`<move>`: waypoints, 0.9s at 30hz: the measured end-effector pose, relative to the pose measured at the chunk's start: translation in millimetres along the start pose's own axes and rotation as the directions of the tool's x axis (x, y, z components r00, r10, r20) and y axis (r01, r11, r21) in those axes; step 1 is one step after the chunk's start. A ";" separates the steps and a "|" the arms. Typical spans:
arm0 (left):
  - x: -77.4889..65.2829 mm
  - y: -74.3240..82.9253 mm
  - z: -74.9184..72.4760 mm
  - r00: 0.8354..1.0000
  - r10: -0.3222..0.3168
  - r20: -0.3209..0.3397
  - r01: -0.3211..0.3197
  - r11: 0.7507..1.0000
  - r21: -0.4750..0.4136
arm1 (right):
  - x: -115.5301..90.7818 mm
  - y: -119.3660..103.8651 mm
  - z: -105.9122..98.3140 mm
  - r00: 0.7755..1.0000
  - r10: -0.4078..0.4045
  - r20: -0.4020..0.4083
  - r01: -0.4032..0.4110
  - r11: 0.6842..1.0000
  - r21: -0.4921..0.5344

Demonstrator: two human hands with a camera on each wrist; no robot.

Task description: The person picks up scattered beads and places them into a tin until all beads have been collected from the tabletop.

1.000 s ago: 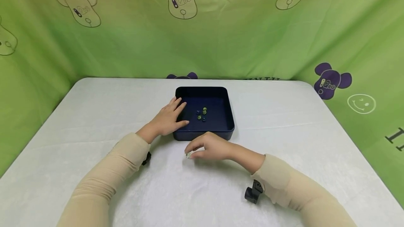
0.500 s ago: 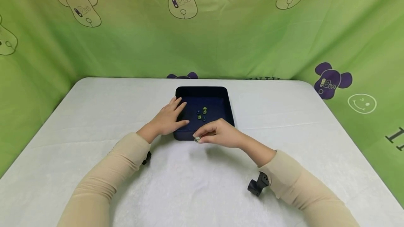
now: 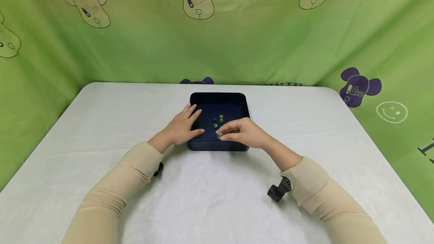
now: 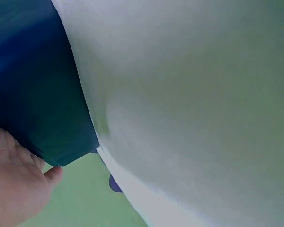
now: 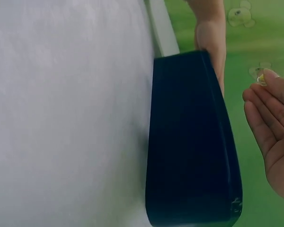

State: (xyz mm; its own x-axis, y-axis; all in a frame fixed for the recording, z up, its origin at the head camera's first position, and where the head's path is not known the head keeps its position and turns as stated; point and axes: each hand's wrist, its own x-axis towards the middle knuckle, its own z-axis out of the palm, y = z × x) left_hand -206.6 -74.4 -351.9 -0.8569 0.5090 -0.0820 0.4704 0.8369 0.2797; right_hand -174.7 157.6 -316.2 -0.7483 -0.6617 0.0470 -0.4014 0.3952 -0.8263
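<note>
A dark blue square box (image 3: pixel 210 146) stands on the white-covered table with its top uncovered. Several marbles (image 3: pixel 221 119), some green-yellow and some blue, lie on its floor. My left hand (image 3: pixel 181 128) rests on the box's left rim, fingers spread and straight; the left wrist view catches part of this hand (image 4: pixel 19 184) against the box wall (image 4: pixel 47 94). Between thumb and fingertips my right hand (image 3: pixel 245 133) pinches a clear marble (image 3: pixel 219 136) over the box's front rim. In the right wrist view that marble (image 5: pixel 261 79) shows a yellow streak inside.
The white cloth (image 3: pixel 203 199) covers the table around the box. Behind it hangs a green curtain (image 3: pixel 145 48) with printed bear heads. A black camera mount (image 3: pixel 279 190) sits under the right wrist.
My right hand has lifted the marble from near the table in front of the box and carried it forward, up and slightly right, over the front rim. The left hand keeps its place.
</note>
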 end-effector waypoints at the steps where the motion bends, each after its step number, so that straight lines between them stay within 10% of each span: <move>1: 0.4 0.1 0.1 1.000 0.000 0.004 0.000 1.000 0.001 | 0.7 1.4 -0.9 1.000 0.004 -0.004 -0.004 1.000 -0.003; 27: 0.5 0.4 1.5 1.000 -0.006 0.003 0.006 1.000 -0.012 | 27.8 26.3 -21.5 0.994 0.102 -0.050 -0.108 0.987 -0.119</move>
State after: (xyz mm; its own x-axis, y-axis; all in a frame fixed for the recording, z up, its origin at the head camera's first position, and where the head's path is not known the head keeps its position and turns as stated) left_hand -206.5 -73.5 -353.3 -0.8589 0.5048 -0.0864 0.4628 0.8373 0.2910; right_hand -217.4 163.3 -324.5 -0.8107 -0.5854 -0.0100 -0.3785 0.5371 -0.7538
